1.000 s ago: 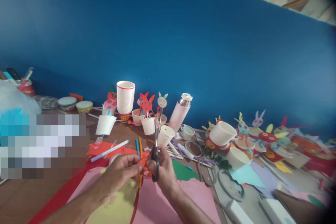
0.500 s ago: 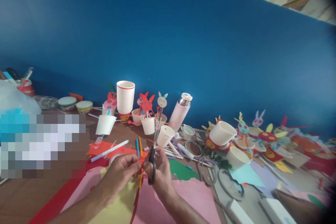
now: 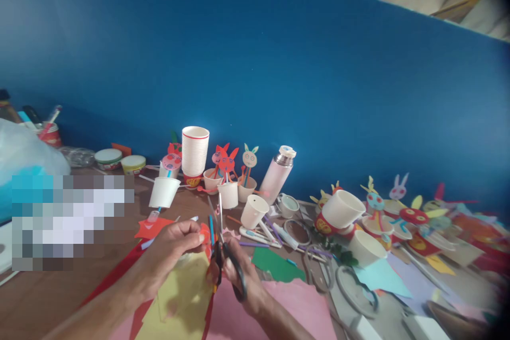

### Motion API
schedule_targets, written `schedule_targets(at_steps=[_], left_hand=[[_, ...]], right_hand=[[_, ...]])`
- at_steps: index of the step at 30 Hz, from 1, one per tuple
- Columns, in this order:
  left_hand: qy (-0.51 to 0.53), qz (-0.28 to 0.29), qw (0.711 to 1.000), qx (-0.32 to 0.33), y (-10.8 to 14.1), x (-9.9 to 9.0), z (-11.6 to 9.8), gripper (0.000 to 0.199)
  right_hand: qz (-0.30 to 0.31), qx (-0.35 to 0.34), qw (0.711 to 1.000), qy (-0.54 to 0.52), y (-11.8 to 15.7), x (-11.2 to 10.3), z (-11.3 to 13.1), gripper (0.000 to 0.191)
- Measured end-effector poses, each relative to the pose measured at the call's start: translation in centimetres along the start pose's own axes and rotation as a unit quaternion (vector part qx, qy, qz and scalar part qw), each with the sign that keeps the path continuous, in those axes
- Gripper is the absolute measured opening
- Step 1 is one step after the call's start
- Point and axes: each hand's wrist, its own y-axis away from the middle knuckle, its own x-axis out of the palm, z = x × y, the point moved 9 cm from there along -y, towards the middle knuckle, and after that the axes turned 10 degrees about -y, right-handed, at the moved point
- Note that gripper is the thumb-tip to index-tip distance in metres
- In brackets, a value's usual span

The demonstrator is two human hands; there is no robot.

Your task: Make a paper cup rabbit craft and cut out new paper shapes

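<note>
My right hand (image 3: 235, 265) is closed round the black handles of a pair of scissors (image 3: 220, 223), whose blades point up and stand slightly apart. To their left, my left hand (image 3: 177, 239) pinches a small piece of red-orange paper (image 3: 205, 235) between thumb and fingers. That paper is beside the blades; whether they touch cannot be made out. Below the hands lie a yellow sheet (image 3: 179, 292) and a pink sheet (image 3: 279, 303). A blue stick (image 3: 211, 227) shows just behind the scissors.
A white paper cup (image 3: 254, 212) tilts beyond my right hand, near a pink flask (image 3: 277, 172). Stacked cups (image 3: 195, 151) and paper-animal cups line the blue wall (image 3: 255, 64). Green paper (image 3: 277, 264), pens, tape rings (image 3: 356, 289) and more cups crowd the right side.
The scissors, shut and upright before, now have their blades apart, with the handles spread. My left hand has drawn left with the red-orange paper. The view has shifted slightly.
</note>
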Motion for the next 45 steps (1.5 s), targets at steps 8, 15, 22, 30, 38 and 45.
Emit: schedule_targets(at_steps=[8,15,22,30,38,45], left_hand=[[-0.003,-0.004,1.0,0.029,0.1,-0.2,-0.9,0.012],[0.03,-0.039,0.998,0.038,-0.2,-0.5,-0.5,0.008],[0.06,-0.062,0.996,0.017,0.1,-0.3,-0.4,0.009],[0.065,-0.058,0.996,0.003,0.6,0.1,-0.6,0.008],[0.071,-0.048,0.996,0.007,0.4,0.1,-0.4,0.006],[0.087,-0.051,0.995,0.002,0.6,0.2,-0.7,0.007]], right_hand=[[0.067,0.018,0.996,-0.053,0.3,1.8,-0.3,0.048],[0.059,0.033,0.995,-0.067,0.3,1.7,-1.4,0.049],[0.058,0.03,0.995,-0.071,0.4,1.4,-1.9,0.047],[0.043,0.025,0.997,-0.061,0.3,0.9,-2.1,0.049],[0.041,0.019,0.998,-0.054,0.3,0.8,-2.3,0.05],[0.047,0.006,0.997,-0.065,0.3,0.5,-2.9,0.051]])
